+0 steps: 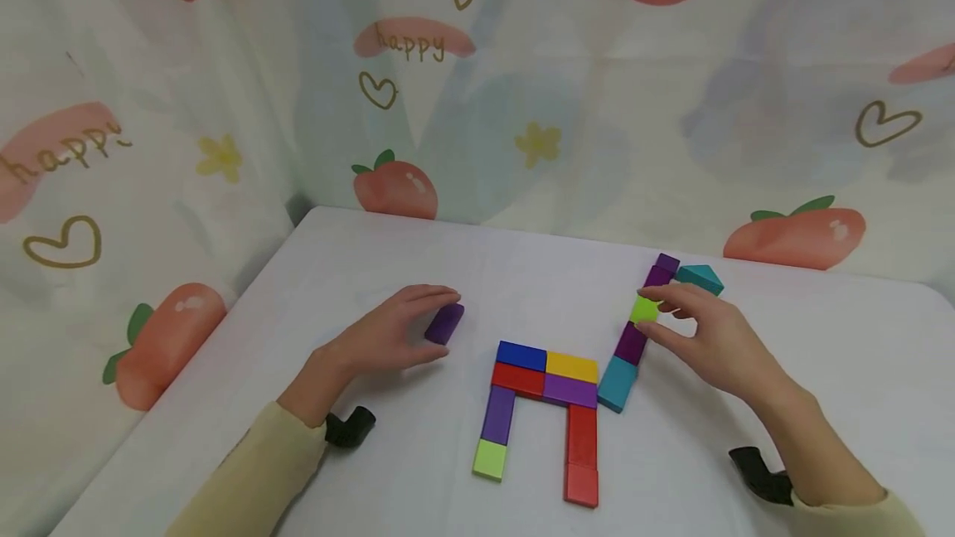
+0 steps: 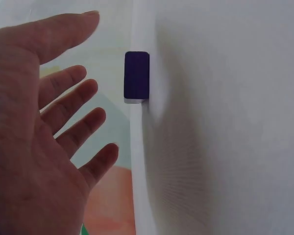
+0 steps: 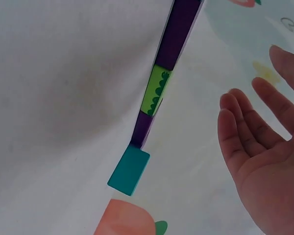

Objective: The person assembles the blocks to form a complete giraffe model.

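Fingers and thumb spread apart, my left hand (image 1: 395, 330) hovers around a lone purple block (image 1: 444, 324) at the left. In the left wrist view that block (image 2: 136, 75) stands beyond the fingertips, with no contact visible. My right hand (image 1: 712, 342) is held over a slanting row of blocks, its fingers parted and holding nothing. This row runs from a teal block (image 1: 618, 384) through a dark purple block (image 1: 631, 343) and a light green block (image 1: 644, 309) to purple pieces (image 1: 658, 275). A teal triangular block (image 1: 700, 277) lies beside its far end.
Between the hands lies a flat block figure: blue (image 1: 522, 355) and yellow blocks (image 1: 571, 366) on top, red (image 1: 518, 379) and purple blocks (image 1: 570, 390) below, then two legs. The white table (image 1: 418, 471) meets a printed curtain (image 1: 477, 123) at the back.
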A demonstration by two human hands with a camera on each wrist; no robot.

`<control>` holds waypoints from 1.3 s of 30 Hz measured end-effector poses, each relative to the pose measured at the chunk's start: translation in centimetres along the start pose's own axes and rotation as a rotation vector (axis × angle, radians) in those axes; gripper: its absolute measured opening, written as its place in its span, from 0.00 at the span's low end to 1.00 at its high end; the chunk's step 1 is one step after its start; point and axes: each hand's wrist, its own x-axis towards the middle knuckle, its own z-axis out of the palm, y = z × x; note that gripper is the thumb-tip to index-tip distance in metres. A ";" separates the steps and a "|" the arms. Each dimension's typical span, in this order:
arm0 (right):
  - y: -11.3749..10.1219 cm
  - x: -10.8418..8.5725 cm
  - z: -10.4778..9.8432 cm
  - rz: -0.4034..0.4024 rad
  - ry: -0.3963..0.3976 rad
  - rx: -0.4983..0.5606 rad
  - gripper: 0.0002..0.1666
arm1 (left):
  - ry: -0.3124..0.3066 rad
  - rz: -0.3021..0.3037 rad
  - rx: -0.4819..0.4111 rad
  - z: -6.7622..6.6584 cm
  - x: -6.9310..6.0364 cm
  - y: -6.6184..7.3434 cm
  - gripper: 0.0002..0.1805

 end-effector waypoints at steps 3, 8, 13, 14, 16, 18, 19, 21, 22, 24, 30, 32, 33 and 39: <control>-0.6 -0.3 0.4 -0.024 -0.069 0.033 0.28 | -0.027 -0.025 0.015 0.1 0.3 -0.4 0.37; -1.4 -0.4 1.4 -0.090 -0.199 0.091 0.28 | -0.063 -0.070 0.035 0.1 0.8 -0.9 0.38; -1.9 -0.8 2.4 -0.139 -0.281 0.110 0.28 | -0.082 -0.093 0.014 0.2 1.0 -1.1 0.38; -2.0 -0.9 2.5 -0.147 -0.302 0.110 0.28 | -0.085 -0.094 0.007 0.2 1.0 -1.1 0.38; -2.2 -1.1 2.5 -0.160 -0.349 0.109 0.29 | -0.087 -0.087 -0.004 0.2 1.1 -1.2 0.37; -2.4 -1.4 2.6 -0.182 -0.383 0.097 0.29 | -0.090 -0.081 -0.013 0.2 1.2 -1.3 0.37; -2.6 -1.6 2.6 -0.196 -0.396 0.086 0.30 | -0.090 -0.079 -0.014 0.2 1.2 -1.4 0.37; -2.8 -1.9 2.6 -0.224 -0.406 0.054 0.30 | -0.089 -0.080 -0.011 0.1 1.3 -1.5 0.37; -2.9 -2.0 2.6 -0.242 -0.406 0.033 0.30 | -0.090 -0.086 -0.011 0.1 1.3 -1.5 0.37; -3.1 -2.3 2.7 -0.276 -0.398 -0.013 0.30 | -0.094 -0.102 -0.001 0.1 1.3 -1.7 0.37; -3.1 -2.6 3.1 -0.305 -0.396 -0.084 0.32 | -0.089 -0.139 0.017 0.0 1.2 -1.8 0.36; -3.0 -2.7 3.3 -0.310 -0.400 -0.097 0.33 | -0.083 -0.134 0.015 0.0 1.2 -1.8 0.36; -3.0 -2.7 3.3 -0.315 -0.398 -0.104 0.33 | -0.082 -0.133 0.014 0.0 1.2 -1.8 0.35; -3.0 -3.0 3.3 -0.337 -0.385 -0.154 0.32 | -0.100 -0.131 0.013 0.0 1.5 -1.6 0.32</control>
